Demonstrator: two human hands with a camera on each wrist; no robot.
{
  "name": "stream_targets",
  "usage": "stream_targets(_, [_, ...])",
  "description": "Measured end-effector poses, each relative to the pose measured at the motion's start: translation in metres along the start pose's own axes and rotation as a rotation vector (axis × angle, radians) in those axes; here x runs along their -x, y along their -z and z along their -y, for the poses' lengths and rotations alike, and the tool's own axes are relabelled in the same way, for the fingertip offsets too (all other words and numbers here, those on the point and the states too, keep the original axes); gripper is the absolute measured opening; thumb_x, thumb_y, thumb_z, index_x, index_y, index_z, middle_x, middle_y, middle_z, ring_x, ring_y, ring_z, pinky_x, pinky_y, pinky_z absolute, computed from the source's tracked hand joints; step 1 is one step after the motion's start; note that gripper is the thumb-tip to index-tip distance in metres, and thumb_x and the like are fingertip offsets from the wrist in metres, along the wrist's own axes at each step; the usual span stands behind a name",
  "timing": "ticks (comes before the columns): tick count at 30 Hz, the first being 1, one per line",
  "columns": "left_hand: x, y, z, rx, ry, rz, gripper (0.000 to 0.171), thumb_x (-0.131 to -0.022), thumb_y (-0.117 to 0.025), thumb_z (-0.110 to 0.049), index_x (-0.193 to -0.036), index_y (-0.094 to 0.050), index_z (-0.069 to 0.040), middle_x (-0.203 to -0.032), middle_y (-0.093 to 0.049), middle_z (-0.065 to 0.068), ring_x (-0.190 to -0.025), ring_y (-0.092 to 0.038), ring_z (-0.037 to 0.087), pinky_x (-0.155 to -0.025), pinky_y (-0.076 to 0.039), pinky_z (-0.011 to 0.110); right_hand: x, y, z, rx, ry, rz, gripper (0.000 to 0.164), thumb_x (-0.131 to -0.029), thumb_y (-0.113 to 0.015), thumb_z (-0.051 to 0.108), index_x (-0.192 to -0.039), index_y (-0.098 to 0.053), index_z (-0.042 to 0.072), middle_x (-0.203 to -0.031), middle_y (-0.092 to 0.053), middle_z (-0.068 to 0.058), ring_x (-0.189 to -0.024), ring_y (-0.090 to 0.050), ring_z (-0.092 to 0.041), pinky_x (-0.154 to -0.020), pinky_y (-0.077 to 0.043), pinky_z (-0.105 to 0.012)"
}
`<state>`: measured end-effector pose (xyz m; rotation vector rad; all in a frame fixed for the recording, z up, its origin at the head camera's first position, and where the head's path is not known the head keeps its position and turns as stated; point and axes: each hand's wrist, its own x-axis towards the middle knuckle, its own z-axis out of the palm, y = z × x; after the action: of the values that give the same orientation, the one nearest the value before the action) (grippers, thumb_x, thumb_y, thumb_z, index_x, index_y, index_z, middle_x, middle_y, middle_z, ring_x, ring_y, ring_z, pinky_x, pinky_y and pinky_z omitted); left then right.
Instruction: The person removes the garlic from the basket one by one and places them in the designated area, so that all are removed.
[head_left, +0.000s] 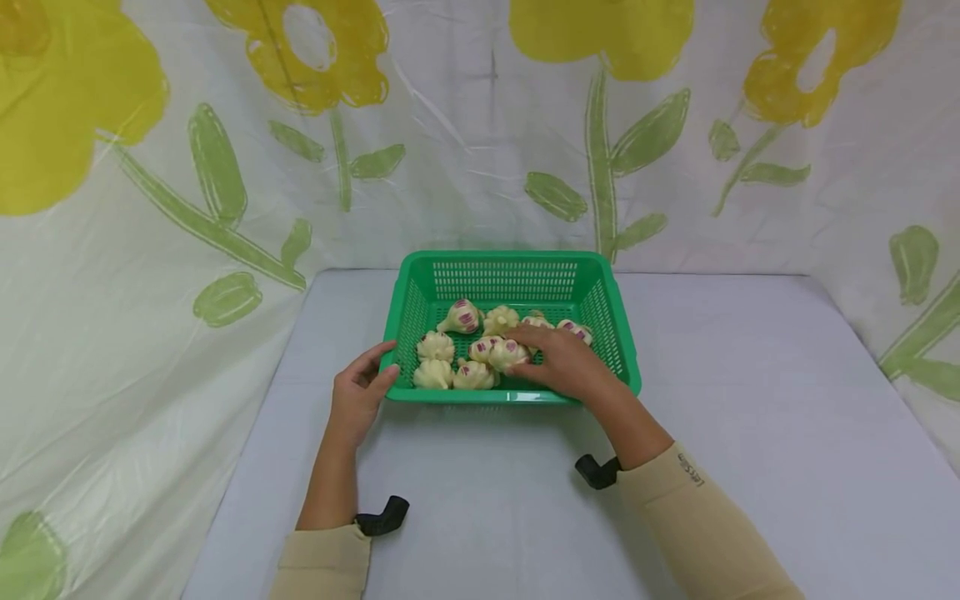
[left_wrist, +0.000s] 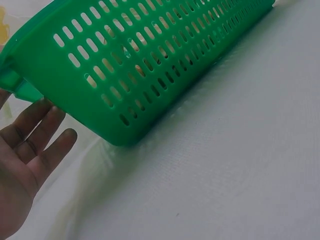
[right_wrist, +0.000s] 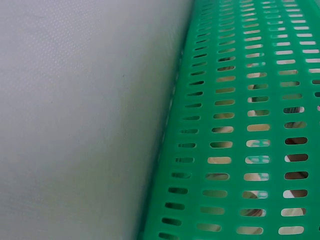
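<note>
- Basket [head_left: 450, 396], green and slotted, sits at twelve o'clock on the white worktop [head_left: 487, 500], with garlic bulbs [head_left: 436, 347] lying inside it
- Left hand [head_left: 362, 390] is at the basket's eight-to-nine o'clock, lightly grasping the rim at the near corner, its thumb at the edge
- Left wrist view shows fingers [left_wrist: 45, 125] of that hand reaching the outer side, just below the rim
- Right hand [head_left: 558, 357] comes in over the near rim from four o'clock and pinches one bulb, the gripped bulb [head_left: 508, 356], between thumb and fingers
- Gripped bulb is inside the basket, towards six o'clock from its middle; whether it touches the floor of the basket I cannot tell
- Other bulbs, pale and some with purple streaks, lie loosely about it: one at ten o'clock, one at twelve, others from one to three, one close by at nine, and more from seven to nine
- Right wrist view is mostly slotted basket wall, with pale shapes behind the slots
- Beige sleeves [head_left: 705, 525] enter from seven and five o'clock, each with a black wrist piece [head_left: 382, 516] at the cuff
- Backdrop [head_left: 465, 167] with yellow flowers [head_left: 603, 33] hangs at twelve o'clock, behind the worktop
</note>
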<state>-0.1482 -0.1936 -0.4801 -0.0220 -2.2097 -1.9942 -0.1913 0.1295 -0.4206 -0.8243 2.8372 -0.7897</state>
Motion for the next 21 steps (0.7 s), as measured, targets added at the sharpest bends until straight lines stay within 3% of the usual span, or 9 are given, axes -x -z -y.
stream_targets(12, [-0.001,-0.001,0.001,0.02,-0.017,0.002,0.038,-0.094,-0.066,-0.012,-0.131,-0.062,-0.005,-0.104,-0.061,0.005,-0.093,-0.057,0.011,-0.075,-0.05,0.015,0.002,0.002,0.001,-0.02,0.004,-0.036,0.062,-0.089,-0.07,0.042,-0.142,-0.055,0.015,-0.145,-0.054,-0.008,-0.135,-0.049,-0.031,-0.107,-0.043,-0.054])
stream_targets(15, [-0.001,0.0,0.002,0.029,-0.024,0.008,0.039,-0.094,-0.066,-0.01,-0.132,-0.061,-0.004,-0.102,-0.061,0.003,-0.093,-0.056,0.014,-0.074,-0.05,0.015,0.002,0.002,0.001,-0.023,0.01,-0.048,0.062,-0.089,-0.071,0.043,-0.142,-0.055,0.015,-0.145,-0.054,-0.007,-0.133,-0.051,-0.032,-0.109,-0.038,-0.059])
stream_targets(21, [0.007,-0.001,-0.02,0.027,-0.015,0.033,0.04,-0.094,-0.064,-0.008,-0.133,-0.059,0.0,-0.097,-0.059,-0.002,-0.091,-0.054,0.017,-0.072,-0.049,0.016,0.003,0.003,0.003,-0.016,0.003,-0.056,0.063,-0.088,-0.071,0.044,-0.142,-0.055,0.015,-0.144,-0.055,-0.007,-0.131,-0.053,-0.033,-0.111,-0.03,-0.066])
